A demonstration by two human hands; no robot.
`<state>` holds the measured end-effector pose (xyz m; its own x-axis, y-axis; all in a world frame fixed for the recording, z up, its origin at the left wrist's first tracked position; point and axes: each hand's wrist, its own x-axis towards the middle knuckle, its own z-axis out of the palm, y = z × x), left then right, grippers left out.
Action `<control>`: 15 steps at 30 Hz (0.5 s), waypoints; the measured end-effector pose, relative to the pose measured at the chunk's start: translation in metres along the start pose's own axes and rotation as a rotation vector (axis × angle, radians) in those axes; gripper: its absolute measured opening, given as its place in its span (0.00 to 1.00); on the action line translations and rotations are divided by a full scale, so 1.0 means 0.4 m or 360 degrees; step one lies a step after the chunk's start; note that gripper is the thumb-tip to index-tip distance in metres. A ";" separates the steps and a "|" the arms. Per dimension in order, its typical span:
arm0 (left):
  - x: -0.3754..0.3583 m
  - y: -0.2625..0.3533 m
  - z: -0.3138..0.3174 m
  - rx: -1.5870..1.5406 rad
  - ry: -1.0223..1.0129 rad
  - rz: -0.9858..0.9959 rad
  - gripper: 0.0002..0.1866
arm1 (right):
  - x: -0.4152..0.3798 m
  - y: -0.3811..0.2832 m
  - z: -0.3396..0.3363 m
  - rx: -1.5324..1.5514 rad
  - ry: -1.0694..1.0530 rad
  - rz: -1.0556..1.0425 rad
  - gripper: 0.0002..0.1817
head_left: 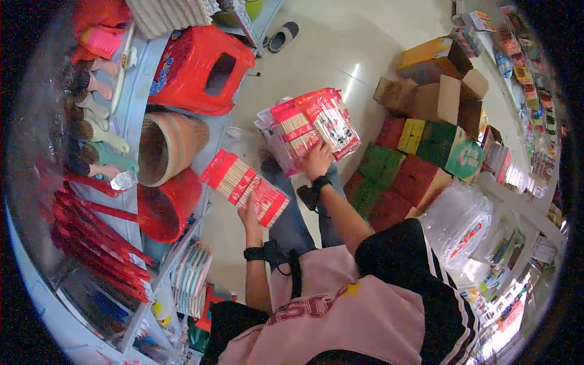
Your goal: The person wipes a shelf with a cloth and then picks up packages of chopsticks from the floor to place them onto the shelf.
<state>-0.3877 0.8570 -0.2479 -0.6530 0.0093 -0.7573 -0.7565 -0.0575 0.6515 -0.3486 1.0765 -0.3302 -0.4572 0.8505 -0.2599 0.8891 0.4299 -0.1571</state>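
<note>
My left hand (250, 214) is closed round the lower part of a red-and-clear pack of wooden chopsticks (241, 184), held tilted in front of the shelf. To its right, my right hand (317, 160) grips the near edge of a stack of similar packets. On top of that stack lie a chopstick pack (297, 131) and a red packet with a shiny clear window (333, 125). The thumb side and the underside of the stack are hidden. Both wrists wear black bands.
At left, a shelf (137, 79) holds brushes (100, 131), a red plastic stool (198, 70), plant pots (167, 146) and a red dustpan (164, 204). Cardboard boxes (435, 100) and red and green cartons (420, 173) are stacked at right. A shoe (283, 38) lies on the tiled floor.
</note>
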 end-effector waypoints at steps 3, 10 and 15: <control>-0.056 0.061 0.046 -0.0025 0.0039 -0.0036 0.20 | 0.009 0.021 0.062 -0.0196 0.0140 -0.0045 0.47; -0.017 0.052 0.042 -0.0150 -0.0069 -0.0152 0.18 | -0.002 0.009 0.030 -0.0061 -0.0027 -0.0003 0.33; 0.015 0.028 0.053 -0.0170 -0.0099 -0.0143 0.17 | -0.020 0.011 0.040 -0.0295 0.0187 -0.0183 0.22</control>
<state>-0.4010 0.8774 -0.2441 -0.5865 0.0808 -0.8059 -0.8057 -0.1593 0.5705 -0.3414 1.0668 -0.3443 -0.5595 0.8176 -0.1360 0.8252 0.5649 0.0013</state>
